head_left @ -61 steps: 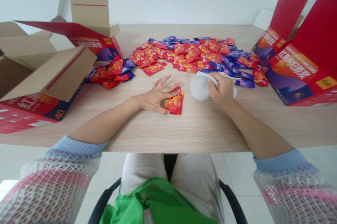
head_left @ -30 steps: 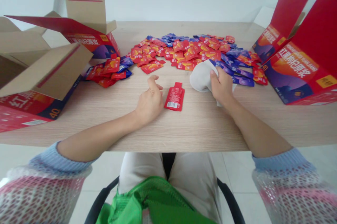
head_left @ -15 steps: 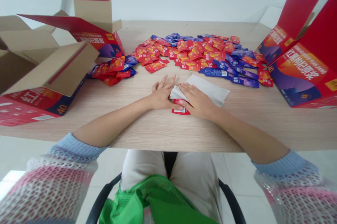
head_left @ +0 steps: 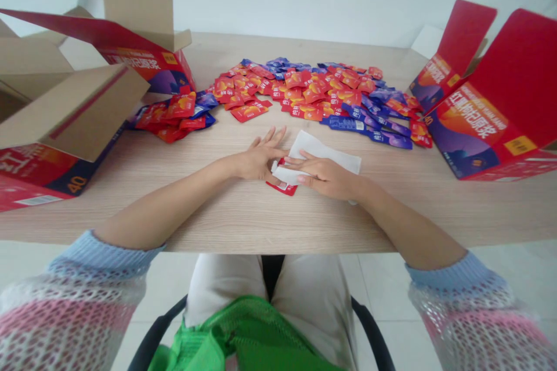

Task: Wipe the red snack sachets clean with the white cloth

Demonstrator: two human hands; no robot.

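Note:
A red sachet (head_left: pixel 292 190) lies flat on the table in front of me, mostly covered by hands and a white tissue (head_left: pixel 331 153). My left hand (head_left: pixel 260 161) rests at the sachet's left side with its fingers spread; its thumb and index finger touch the sachet's edges. My right hand (head_left: pixel 326 176) is on the sachet with the tissue held in its fingers. One part of the tissue is folded over below the fingers, and the rest spreads out behind the hand. How far the sachet extends beneath is hidden.
A broad heap of red and blue sachets (head_left: pixel 311 92) lies across the table's back, with a smaller pile (head_left: pixel 180 112) at left. Open printed cartons stand on the left (head_left: pixel 61 168) and right (head_left: pixel 472 127). The table's front edge (head_left: pixel 278 246) is near my lap.
The right hand has drawn the tissue down and over the sachet, and part of it is now folded over. The left hand stays beside the sachet. The camera view has shifted slightly.

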